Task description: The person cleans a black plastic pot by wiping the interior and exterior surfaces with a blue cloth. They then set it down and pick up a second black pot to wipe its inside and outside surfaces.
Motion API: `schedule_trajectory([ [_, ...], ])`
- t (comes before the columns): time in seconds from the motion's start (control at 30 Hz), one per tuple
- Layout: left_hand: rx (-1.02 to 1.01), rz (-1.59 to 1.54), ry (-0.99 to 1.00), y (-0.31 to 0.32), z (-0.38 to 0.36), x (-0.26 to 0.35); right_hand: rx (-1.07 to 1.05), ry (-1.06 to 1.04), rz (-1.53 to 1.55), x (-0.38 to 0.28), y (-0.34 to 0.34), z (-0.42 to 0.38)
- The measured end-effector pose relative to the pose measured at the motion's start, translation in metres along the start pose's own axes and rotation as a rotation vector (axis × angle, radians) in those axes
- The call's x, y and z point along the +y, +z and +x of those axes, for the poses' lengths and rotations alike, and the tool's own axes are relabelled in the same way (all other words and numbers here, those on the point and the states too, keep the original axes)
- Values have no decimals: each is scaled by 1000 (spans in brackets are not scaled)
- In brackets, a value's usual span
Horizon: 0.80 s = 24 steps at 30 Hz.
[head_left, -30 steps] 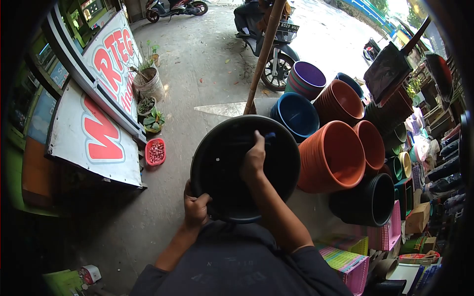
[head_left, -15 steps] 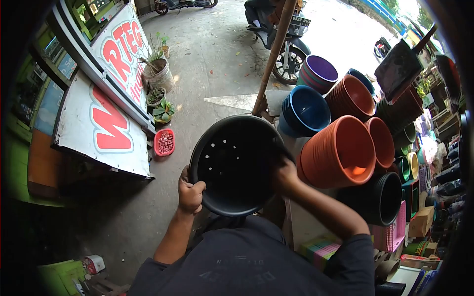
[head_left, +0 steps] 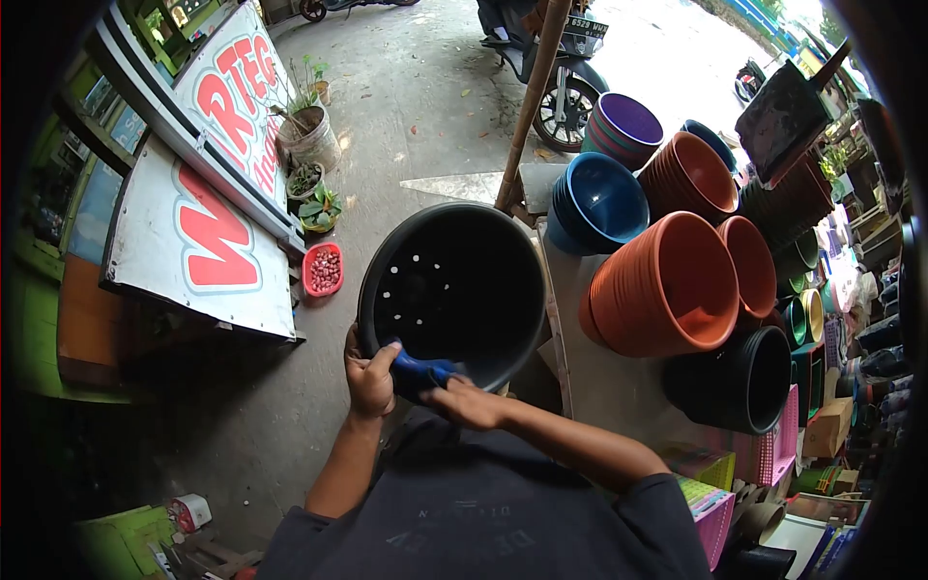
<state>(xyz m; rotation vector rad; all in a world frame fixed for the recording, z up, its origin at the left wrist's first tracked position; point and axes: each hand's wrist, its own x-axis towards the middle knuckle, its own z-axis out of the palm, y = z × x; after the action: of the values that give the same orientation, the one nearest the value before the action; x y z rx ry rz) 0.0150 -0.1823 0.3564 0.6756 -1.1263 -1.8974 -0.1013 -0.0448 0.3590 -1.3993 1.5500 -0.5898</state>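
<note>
A large black pot [head_left: 464, 290] with several small holes in its bottom is tilted so that its inside faces me. My left hand [head_left: 371, 375] grips its lower left rim, thumb over the edge. A blue cloth [head_left: 418, 365] lies over the near rim beside that thumb. My right hand [head_left: 468, 402] is closed on the cloth at the near rim, slightly blurred, with its fingertips partly hidden.
Stacks of orange pots [head_left: 667, 285], blue pots [head_left: 601, 203] and black pots [head_left: 749, 382] stand on the right. A bamboo pole [head_left: 532, 106] rises beyond the pot. On the left are a white signboard [head_left: 193, 237] and a red basket [head_left: 323, 270].
My right hand has moved from inside the pot's right side to the near rim, close to my left hand. The blue cloth now shows. The pot has shifted slightly left and away.
</note>
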Motion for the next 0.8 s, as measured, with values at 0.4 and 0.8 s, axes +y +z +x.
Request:
schedule_trajectory([
  [0.4, -96, -115, 13, -5, -15, -8, 961, -95, 1355, -47, -91, 42],
  [0.8, 18, -83, -53, -22, -1, 27, 25, 105, -715, 34, -23, -16],
])
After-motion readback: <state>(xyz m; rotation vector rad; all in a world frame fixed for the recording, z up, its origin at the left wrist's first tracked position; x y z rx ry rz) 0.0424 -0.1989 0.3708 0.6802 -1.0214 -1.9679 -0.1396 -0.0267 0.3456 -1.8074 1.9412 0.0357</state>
